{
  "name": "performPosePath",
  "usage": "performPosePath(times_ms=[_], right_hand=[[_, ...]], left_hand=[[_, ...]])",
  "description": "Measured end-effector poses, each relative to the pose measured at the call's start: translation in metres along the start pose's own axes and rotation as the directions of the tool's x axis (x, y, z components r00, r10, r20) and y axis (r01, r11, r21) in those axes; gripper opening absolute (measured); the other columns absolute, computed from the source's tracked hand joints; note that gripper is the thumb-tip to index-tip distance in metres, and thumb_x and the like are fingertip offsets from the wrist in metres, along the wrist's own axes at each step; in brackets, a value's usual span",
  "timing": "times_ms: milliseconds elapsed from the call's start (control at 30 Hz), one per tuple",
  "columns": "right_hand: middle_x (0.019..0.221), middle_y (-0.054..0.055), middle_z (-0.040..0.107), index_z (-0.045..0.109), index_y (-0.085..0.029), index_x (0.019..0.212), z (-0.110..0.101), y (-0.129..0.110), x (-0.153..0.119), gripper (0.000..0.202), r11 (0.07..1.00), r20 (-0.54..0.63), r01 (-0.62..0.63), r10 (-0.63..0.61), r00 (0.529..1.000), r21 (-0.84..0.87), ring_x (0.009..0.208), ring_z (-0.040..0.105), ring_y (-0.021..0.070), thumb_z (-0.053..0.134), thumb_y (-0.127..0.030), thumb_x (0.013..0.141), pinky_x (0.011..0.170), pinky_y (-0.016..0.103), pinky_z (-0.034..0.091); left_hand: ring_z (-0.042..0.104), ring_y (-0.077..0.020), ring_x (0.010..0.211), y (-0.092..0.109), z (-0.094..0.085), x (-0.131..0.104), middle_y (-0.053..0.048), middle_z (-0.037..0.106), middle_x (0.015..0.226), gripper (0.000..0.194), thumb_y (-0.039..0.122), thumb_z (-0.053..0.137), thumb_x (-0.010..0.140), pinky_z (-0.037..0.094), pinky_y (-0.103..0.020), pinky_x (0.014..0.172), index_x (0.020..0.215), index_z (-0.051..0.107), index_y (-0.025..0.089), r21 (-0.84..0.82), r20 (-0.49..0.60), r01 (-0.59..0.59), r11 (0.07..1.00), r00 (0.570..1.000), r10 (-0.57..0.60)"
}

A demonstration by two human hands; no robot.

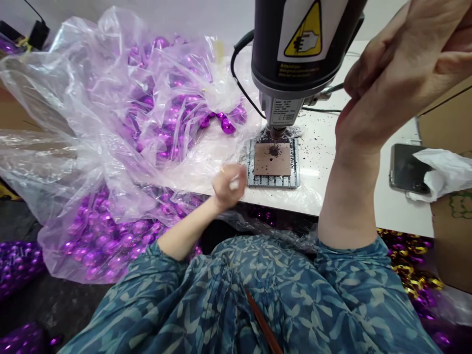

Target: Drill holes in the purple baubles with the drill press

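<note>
My right hand (391,73) is closed around the thin metal lever (335,88) on the right side of a black drill press (291,73). My left hand (230,186) is at the front edge of the table, just left of the machine's base. Its fingers look curled but are smeared by motion, so I cannot make out whether anything is in them. Below the press head, a brown square plate (273,167) with a small dark hole lies on the grey slotted metal base (295,182). Dark shavings (273,150) are heaped on the plate.
A large clear plastic bag (110,147) of shiny purple balls (162,128) covers the table's left side and hangs over its edge. On the right lie a dark phone (407,167) and a crumpled white tissue (448,172). Gold and purple pieces (409,260) sit below the table.
</note>
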State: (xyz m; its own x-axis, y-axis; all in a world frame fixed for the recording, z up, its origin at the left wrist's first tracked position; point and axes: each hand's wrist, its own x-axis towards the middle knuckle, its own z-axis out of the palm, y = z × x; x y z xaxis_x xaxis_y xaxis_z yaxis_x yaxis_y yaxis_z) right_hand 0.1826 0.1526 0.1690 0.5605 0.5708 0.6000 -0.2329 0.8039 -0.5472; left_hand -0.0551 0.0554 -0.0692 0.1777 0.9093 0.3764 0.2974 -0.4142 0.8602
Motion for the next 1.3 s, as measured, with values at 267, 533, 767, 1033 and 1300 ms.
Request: performPosePath(times_ms=[267, 533, 767, 1033, 1300], right_hand=[[0.046, -0.009, 0.037, 0.043, -0.021, 0.067, -0.007, -0.005, -0.003, 0.037, 0.992, 0.115, 0.077, -0.065, 0.991, -0.099, 0.042, 0.033, -0.0028, 0.048, -0.011, 0.103, 0.053, 0.017, 0.019], [0.048, -0.009, 0.030, 0.038, -0.019, 0.067, -0.009, -0.003, -0.003, 0.041, 0.988, 0.099, 0.116, -0.106, 0.989, -0.104, 0.043, 0.032, -0.0037, 0.053, -0.015, 0.104, 0.052, 0.016, 0.022], [0.050, -0.008, 0.027, 0.042, -0.018, 0.067, -0.008, 0.008, -0.002, 0.037, 0.986, 0.055, 0.150, -0.147, 0.988, -0.070, 0.041, 0.029, -0.0027, 0.053, 0.002, 0.097, 0.049, 0.018, 0.018], [0.051, -0.008, 0.031, 0.045, -0.015, 0.073, -0.008, 0.014, -0.010, 0.058, 0.970, 0.043, 0.243, -0.244, 0.969, 0.017, 0.044, 0.033, -0.0054, 0.074, -0.065, 0.079, 0.051, 0.012, 0.020], [0.050, -0.010, 0.024, 0.036, -0.020, 0.068, -0.006, -0.003, -0.011, 0.057, 0.993, 0.099, 0.119, -0.121, 0.988, 0.022, 0.042, 0.029, -0.0048, 0.075, -0.060, 0.076, 0.053, 0.014, 0.022]], left_hand=[[0.077, -0.0350, 0.120, -0.070, -0.050, 0.183, -0.008, 0.077, 0.094, 0.022, 0.013, 0.087, 0.085, 0.056, -0.050, 0.119, 0.089, 0.067, 0.022, 0.266, -0.273, 0.418, 0.869, 0.897, -0.348], [0.074, -0.0202, 0.073, -0.048, -0.069, 0.154, -0.004, 0.078, 0.083, 0.029, 0.056, 0.080, 0.096, 0.060, -0.031, 0.062, 0.094, 0.073, 0.028, -0.279, -0.177, 0.417, 0.865, 0.863, -0.473], [0.083, -0.0263, 0.079, 0.022, -0.063, 0.089, -0.013, 0.086, 0.094, 0.067, 0.087, 0.064, 0.102, 0.066, -0.035, 0.058, 0.110, 0.081, 0.022, -0.412, 0.104, 0.426, 0.805, 0.900, -0.423], [0.085, -0.0266, 0.116, -0.006, 0.007, 0.067, -0.012, 0.086, 0.133, 0.077, 0.070, 0.102, 0.081, 0.073, -0.038, 0.095, 0.137, 0.075, 0.025, -0.430, 0.202, 0.332, 0.840, 0.942, -0.269], [0.083, -0.0293, 0.126, -0.036, 0.036, 0.080, -0.012, 0.084, 0.140, 0.087, 0.073, 0.104, 0.076, 0.068, -0.044, 0.111, 0.142, 0.074, 0.025, -0.418, 0.142, 0.263, 0.870, 0.964, -0.224]])
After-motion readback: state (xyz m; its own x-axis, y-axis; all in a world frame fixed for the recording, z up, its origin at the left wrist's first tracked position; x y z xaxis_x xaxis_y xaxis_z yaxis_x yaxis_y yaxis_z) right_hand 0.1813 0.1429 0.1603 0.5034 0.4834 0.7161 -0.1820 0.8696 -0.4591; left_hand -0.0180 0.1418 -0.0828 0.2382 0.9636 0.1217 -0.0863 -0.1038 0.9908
